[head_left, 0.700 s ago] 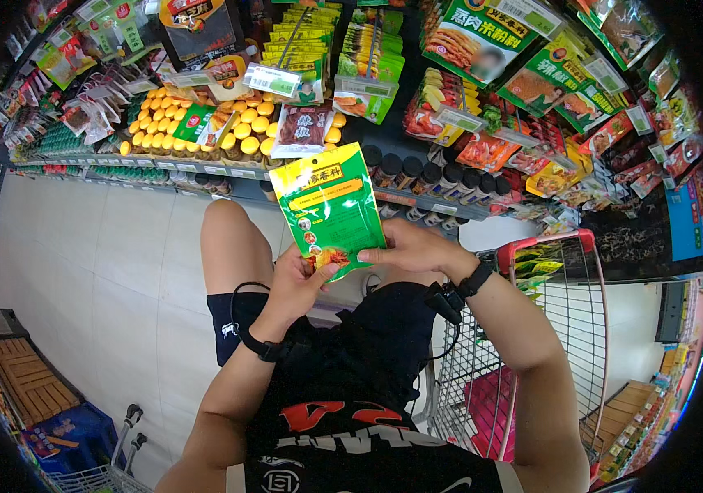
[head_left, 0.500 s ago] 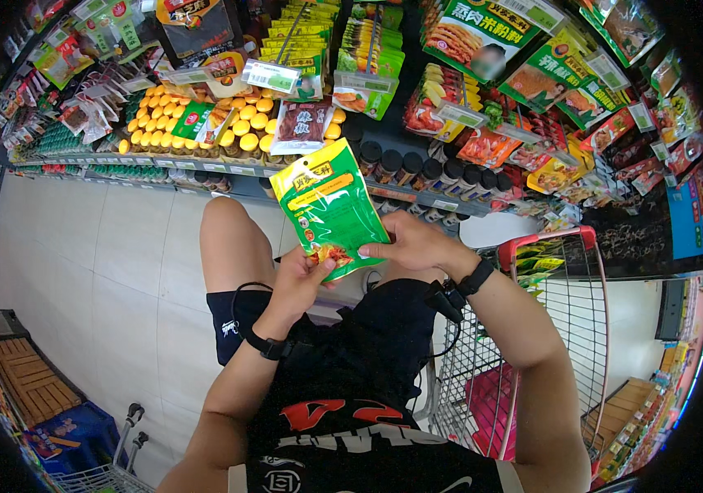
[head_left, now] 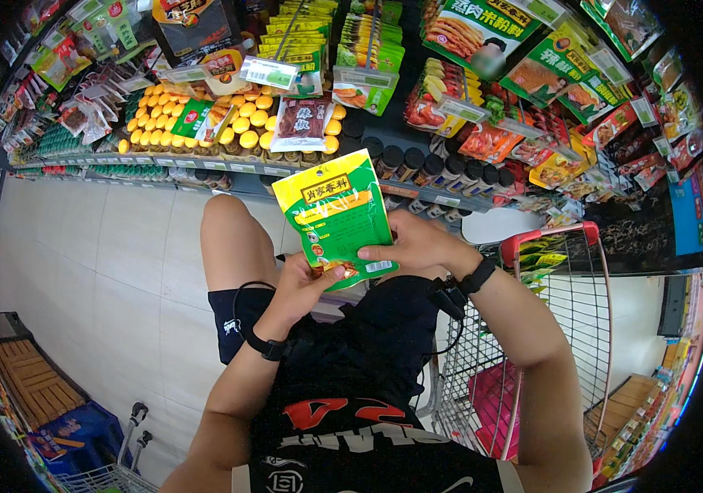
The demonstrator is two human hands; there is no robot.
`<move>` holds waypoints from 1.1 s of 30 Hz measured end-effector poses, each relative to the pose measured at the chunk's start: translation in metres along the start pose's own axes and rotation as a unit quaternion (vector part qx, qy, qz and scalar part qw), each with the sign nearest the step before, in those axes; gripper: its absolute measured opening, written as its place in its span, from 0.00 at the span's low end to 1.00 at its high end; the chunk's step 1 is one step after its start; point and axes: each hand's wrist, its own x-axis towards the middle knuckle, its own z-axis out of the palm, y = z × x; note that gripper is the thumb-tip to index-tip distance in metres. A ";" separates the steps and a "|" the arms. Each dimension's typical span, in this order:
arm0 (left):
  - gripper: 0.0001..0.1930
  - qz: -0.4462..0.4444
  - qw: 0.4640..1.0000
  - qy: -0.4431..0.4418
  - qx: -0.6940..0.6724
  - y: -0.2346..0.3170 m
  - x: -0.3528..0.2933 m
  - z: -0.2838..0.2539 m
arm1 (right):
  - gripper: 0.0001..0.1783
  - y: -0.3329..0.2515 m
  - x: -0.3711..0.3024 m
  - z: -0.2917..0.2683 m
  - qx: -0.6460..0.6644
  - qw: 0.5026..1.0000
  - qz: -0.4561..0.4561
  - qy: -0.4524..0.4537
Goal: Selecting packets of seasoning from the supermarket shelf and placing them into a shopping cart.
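I hold a flat green and yellow packet upright in front of my chest with both hands. My left hand grips its lower left corner from below. My right hand pinches its lower right edge, fingers across the bottom. The packet's top leans slightly to the left, toward the shelf. Both wrists wear black bands.
A shop shelf ahead carries yellow-lidded jars, dark-lidded jars and hanging packets. A wire shopping cart with a red rim stands at my right. A pale tiled floor lies to the left, with another cart at the lower left.
The packet has tilted a little, its top swinging left, while both hands keep their hold at its lower edge.
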 end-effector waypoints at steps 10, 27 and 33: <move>0.11 0.046 0.998 0.030 -0.013 0.008 -0.002 0.002 | 0.19 0.000 -0.001 0.012 0.040 0.999 -0.019 -0.006; 0.22 0.033 0.996 0.084 0.003 0.021 0.001 0.005 | 0.21 0.006 0.001 0.015 0.062 0.996 -0.050 -0.040; 0.22 0.063 0.995 0.055 0.046 0.019 0.001 0.008 | 0.22 0.003 0.002 0.014 0.071 0.996 -0.055 -0.021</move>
